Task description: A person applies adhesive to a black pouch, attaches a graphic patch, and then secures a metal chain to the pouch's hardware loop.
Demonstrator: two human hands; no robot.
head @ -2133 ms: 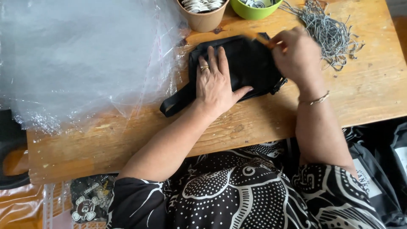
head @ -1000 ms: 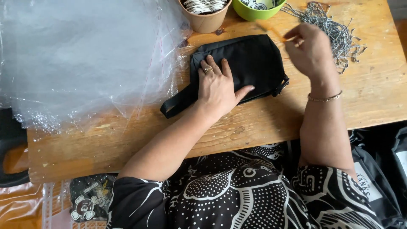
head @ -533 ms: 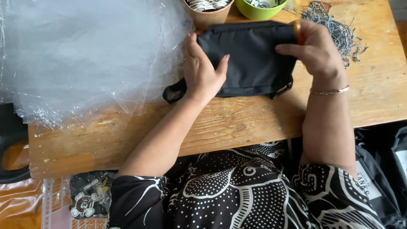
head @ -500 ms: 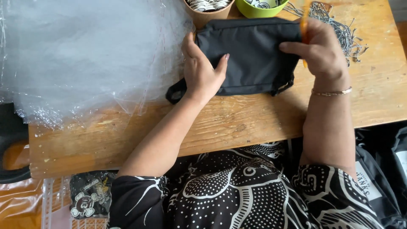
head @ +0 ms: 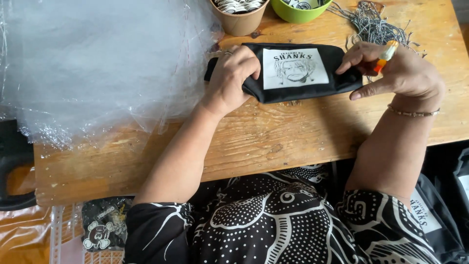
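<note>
A tan paper cup [head: 239, 19] at the far edge of the wooden counter [head: 273, 142] holds small round pieces, too small to identify. Beside it, a green bowl [head: 299, 12] holds similar dark-and-white pieces. A tangle of metal ball chains [head: 373, 27] lies just right of the bowl.

A black pouch [head: 293, 73] with a white printed patch lies on the counter just before the cup. The left hand [head: 233, 78] has its fingers curled closed over the pouch's left end. The right hand [head: 398, 73] pinches the right end, fingers narrowly parted, also holding a small orange-and-white item [head: 386, 55]. A heap of clear plastic bags [head: 97, 63] lies at left.
</note>
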